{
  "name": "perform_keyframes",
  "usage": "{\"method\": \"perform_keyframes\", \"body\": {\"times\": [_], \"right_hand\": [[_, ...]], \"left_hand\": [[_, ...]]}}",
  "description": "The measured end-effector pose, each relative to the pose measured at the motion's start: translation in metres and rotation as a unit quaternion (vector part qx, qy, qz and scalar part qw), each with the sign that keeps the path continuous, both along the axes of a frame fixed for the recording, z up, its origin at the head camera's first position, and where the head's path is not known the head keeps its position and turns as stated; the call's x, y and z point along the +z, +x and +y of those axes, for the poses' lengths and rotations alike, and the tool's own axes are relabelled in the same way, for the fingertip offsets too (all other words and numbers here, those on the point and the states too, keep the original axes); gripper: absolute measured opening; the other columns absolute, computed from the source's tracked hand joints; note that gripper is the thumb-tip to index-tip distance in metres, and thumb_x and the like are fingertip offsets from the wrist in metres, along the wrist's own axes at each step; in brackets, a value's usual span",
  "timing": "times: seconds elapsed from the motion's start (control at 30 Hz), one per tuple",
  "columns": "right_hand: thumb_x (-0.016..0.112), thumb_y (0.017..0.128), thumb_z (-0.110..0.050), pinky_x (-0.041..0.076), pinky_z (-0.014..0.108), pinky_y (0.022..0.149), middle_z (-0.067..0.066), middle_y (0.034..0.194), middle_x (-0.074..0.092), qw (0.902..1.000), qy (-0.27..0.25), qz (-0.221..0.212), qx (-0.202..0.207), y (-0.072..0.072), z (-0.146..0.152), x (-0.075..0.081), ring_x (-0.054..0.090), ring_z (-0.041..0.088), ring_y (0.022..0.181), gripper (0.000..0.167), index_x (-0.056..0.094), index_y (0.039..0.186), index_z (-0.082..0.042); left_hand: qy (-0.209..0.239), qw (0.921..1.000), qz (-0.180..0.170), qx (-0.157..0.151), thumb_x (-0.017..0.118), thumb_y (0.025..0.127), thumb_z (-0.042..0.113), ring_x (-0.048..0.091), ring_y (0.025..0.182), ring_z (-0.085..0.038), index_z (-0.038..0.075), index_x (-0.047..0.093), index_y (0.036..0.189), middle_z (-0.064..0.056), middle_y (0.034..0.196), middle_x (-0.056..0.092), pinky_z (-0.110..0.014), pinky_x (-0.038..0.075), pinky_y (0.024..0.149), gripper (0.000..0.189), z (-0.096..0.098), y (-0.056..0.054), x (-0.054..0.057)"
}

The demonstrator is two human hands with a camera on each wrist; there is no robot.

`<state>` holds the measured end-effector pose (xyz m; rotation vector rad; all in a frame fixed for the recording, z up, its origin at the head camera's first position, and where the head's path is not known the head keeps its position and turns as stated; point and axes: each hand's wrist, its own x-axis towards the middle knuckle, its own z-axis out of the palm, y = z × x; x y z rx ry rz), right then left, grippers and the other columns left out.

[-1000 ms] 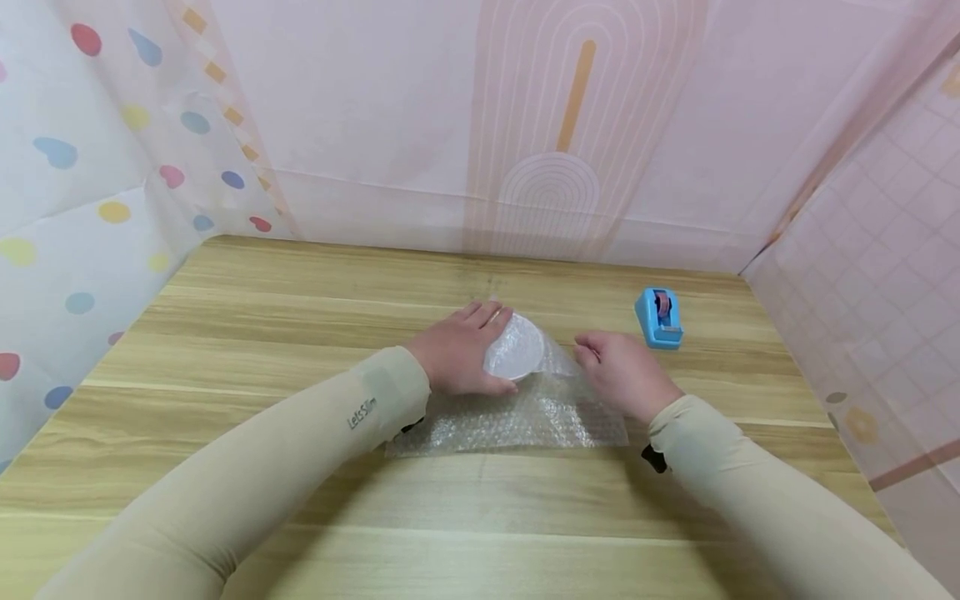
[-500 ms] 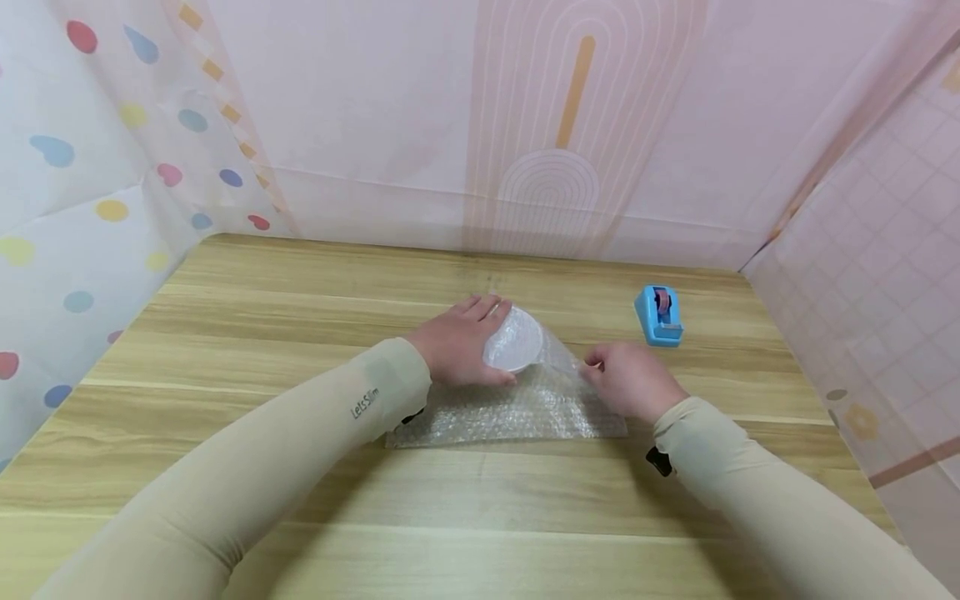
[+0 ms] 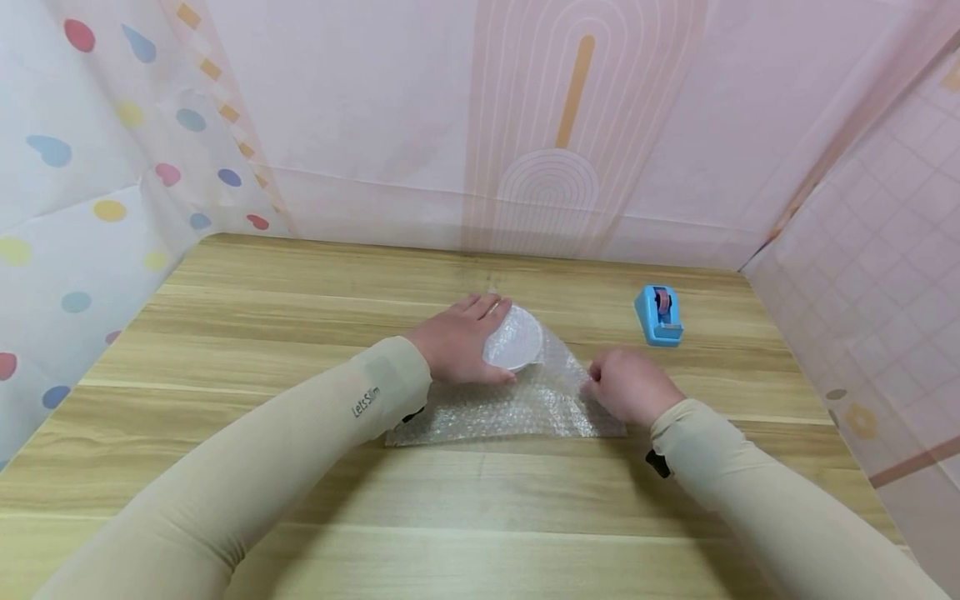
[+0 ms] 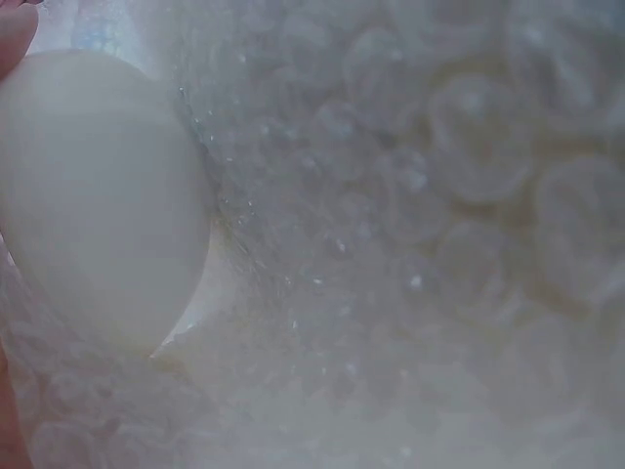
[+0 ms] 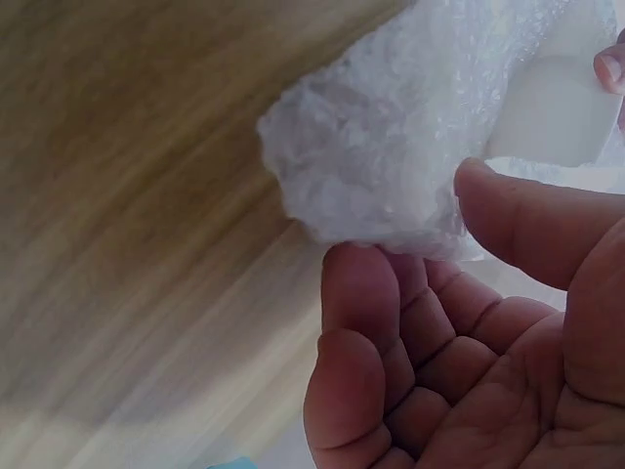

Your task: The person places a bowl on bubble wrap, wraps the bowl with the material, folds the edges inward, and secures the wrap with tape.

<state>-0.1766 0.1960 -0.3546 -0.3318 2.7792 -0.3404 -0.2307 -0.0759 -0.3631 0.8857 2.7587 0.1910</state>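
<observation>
A white, smooth, round-topped object (image 3: 517, 342) stands on the table with bubble wrap (image 3: 495, 410) drawn over and around it. My left hand (image 3: 457, 346) holds it from the left, thumb at the near edge and fingertips at the far edge. In the left wrist view the pale side of the white object (image 4: 103, 205) shows beside the wrap. My right hand (image 3: 637, 387) pinches the right edge of the wrap, stretching a fold out from the object. The right wrist view shows the bunched wrap corner (image 5: 361, 156) between thumb and fingers. The object's left part is hidden under my left hand.
A blue tape dispenser (image 3: 660, 317) with a pink roll stands at the back right of the wood-grain table (image 3: 300, 283). Patterned sheets hang behind the table (image 3: 360, 108) and along both sides.
My right hand has moved slightly towards me along the wrap's right side, and the fold there is drawn out further. My left hand stays on the white object.
</observation>
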Motion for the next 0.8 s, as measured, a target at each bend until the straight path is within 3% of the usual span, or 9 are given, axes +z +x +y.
{"method": "perform_keyframes", "body": {"times": [0.5, 0.8], "right_hand": [[0.067, 0.103, -0.024, 0.057, 0.04, 0.073, 0.004, 0.084, 0.071, 0.9998, 0.016, -0.002, -0.007, 0.0012, -0.0035, 0.0013, 0.064, 0.019, 0.075, 0.02, 0.073, 0.097, -0.005], [0.066, 0.104, -0.024, 0.052, 0.032, 0.063, 0.004, 0.081, 0.068, 0.9999, 0.003, -0.007, -0.015, 0.0028, -0.0035, 0.0019, 0.062, 0.017, 0.069, 0.022, 0.072, 0.098, -0.003]], "left_hand": [[0.001, 1.0, -0.004, 0.002, 0.061, 0.089, 0.077, 0.009, 0.164, -0.04, 0.011, 0.005, 0.17, -0.016, 0.178, 0.007, -0.047, 0.015, 0.134, 0.119, -0.0001, 0.001, 0.0023], [0.005, 1.0, -0.007, 0.004, 0.062, 0.089, 0.077, 0.008, 0.164, -0.04, 0.01, 0.006, 0.17, -0.016, 0.178, 0.007, -0.047, 0.015, 0.134, 0.119, 0.0001, 0.0014, 0.0027]]}}
